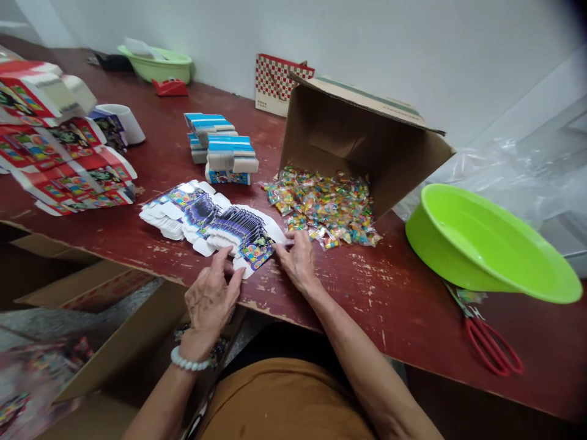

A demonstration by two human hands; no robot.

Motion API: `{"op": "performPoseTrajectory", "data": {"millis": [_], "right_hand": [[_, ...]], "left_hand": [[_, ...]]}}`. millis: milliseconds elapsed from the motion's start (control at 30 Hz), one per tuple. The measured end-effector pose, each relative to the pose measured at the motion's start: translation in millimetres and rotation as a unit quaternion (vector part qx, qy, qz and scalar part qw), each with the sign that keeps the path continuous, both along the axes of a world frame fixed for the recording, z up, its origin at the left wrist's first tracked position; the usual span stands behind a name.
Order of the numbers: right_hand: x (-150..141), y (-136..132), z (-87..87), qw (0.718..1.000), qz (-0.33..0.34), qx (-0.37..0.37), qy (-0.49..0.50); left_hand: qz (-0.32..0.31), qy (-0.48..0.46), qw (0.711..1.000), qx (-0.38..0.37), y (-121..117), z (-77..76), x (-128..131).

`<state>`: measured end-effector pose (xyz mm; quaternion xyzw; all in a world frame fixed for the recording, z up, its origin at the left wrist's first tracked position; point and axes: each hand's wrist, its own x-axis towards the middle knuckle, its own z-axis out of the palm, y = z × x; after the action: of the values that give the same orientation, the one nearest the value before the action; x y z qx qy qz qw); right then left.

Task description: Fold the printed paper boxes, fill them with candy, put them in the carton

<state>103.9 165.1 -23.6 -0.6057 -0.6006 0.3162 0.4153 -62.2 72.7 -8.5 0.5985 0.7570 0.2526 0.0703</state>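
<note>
A fanned row of flattened purple candy boxes with white flaps lies on the table in front of me. My left hand, with a pale bead bracelet at the wrist, is at the front edge of this row. Its thumb and index finger are apart, at the white flaps of the nearest box. At the right end of the row, my right hand pinches the edge of the end box between thumb and fingers. Just beyond that hand is a heap of small wrapped candies, spilling from a cardboard box on its side.
Blue box stacks stand behind the row. Red boxes are piled left, beside a white tape roll. At right, a green basin tilts above red-handled scissors. Open cartons sit below the table's front edge.
</note>
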Motion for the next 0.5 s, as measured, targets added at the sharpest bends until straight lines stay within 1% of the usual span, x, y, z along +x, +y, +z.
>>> {"op": "performPoseTrajectory", "data": {"millis": [67,133,167,200,233,267,300,333,367,400,433,467,500], "right_hand": [[10,-1,2.8,0.995,0.024,-0.027,0.088],[25,-5,10.3,0.99,0.056,-0.05,0.119],[33,-8,15.5,0.986,0.074,-0.059,0.136],[41,-12,21.4,0.98,0.099,-0.069,0.159],[47,-17,27.8,0.971,0.13,-0.077,0.184],[52,-23,34.5,0.96,0.167,-0.082,0.211],[56,-28,41.1,0.946,0.208,-0.085,0.234],[59,-34,47.5,0.932,0.248,-0.084,0.251],[60,-39,53.2,0.92,0.283,-0.079,0.259],[60,-44,58.1,0.912,0.31,-0.071,0.259],[59,-48,61.7,0.906,0.33,-0.063,0.257],[59,-52,64.2,0.901,0.346,-0.058,0.256],[59,-55,65.4,0.896,0.356,-0.053,0.258]], "left_hand": [[-0.016,0.005,1.0,0.004,-3,2.1,-3],[-0.007,-0.017,0.999,0.03,-7,7.4,-5],[0.005,-0.05,0.998,0.046,-10,11.5,-6],[0.01,-0.104,0.993,0.056,-12,16.6,-6],[0.002,-0.18,0.982,0.053,-14,22.3,-5],[-0.023,-0.274,0.961,0.033,-16,28.4,-3],[-0.063,-0.376,0.925,-0.007,-18,34.2,0],[-0.114,-0.469,0.873,-0.065,-20,39.5,5],[-0.164,-0.542,0.814,-0.13,-22,43.6,10],[-0.206,-0.593,0.754,-0.191,-25,46.4,16],[-0.235,-0.628,0.702,-0.24,-27,47.8,23],[-0.255,-0.651,0.661,-0.273,-30,48.0,29],[-0.265,-0.669,0.632,-0.288,-33,47.1,35]]}}
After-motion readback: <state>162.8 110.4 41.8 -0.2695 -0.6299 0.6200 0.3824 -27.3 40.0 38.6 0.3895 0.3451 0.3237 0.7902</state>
